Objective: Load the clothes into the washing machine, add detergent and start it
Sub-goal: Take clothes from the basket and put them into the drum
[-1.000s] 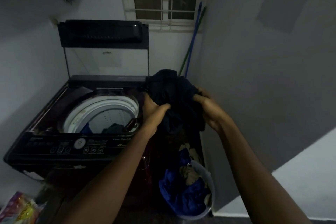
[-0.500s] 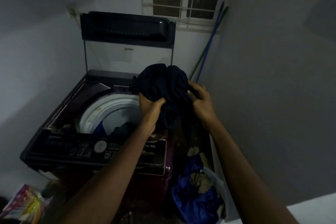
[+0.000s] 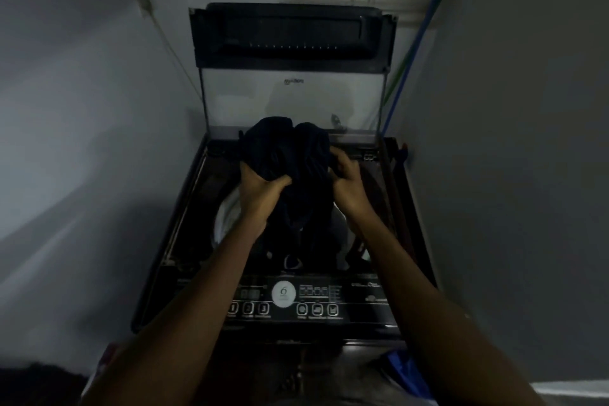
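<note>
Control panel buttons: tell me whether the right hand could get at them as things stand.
Probably not yet: the right hand and the left hand both grip the dark garment over the drum. The control panel itself lies uncovered.

Two bare forearms reach in from the lower edge, no sleeves covering them. The left hand and right hand wear no gloves; rings or a watch, if any, seem lost in dim light.
</note>
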`<control>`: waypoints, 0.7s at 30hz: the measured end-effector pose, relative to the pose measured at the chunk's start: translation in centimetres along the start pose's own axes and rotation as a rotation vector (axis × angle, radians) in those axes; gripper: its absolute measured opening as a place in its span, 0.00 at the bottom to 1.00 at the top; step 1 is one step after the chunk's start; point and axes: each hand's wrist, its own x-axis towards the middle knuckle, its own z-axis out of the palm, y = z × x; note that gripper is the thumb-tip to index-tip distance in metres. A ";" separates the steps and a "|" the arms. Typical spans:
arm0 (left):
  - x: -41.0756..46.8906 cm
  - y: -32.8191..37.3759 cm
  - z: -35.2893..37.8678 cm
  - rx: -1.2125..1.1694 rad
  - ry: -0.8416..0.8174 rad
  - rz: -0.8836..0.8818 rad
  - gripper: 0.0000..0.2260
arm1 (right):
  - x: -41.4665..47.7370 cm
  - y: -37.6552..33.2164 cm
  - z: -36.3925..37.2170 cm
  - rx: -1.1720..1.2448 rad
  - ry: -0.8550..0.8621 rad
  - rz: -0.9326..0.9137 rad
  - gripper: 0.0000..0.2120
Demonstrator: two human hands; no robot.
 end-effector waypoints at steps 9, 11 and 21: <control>3.9 -5.5 -3.2 0.504 -0.447 -0.339 0.41 | -0.3 3.4 2.1 -0.337 -0.224 0.259 0.25; 4.5 -6.2 -3.6 0.651 -0.561 -0.374 0.35 | -0.1 5.5 1.6 -0.514 -0.354 0.353 0.26; 3.4 -8.3 -1.2 0.740 -0.632 -0.183 0.23 | -1.8 6.0 0.2 -0.653 -0.210 0.341 0.13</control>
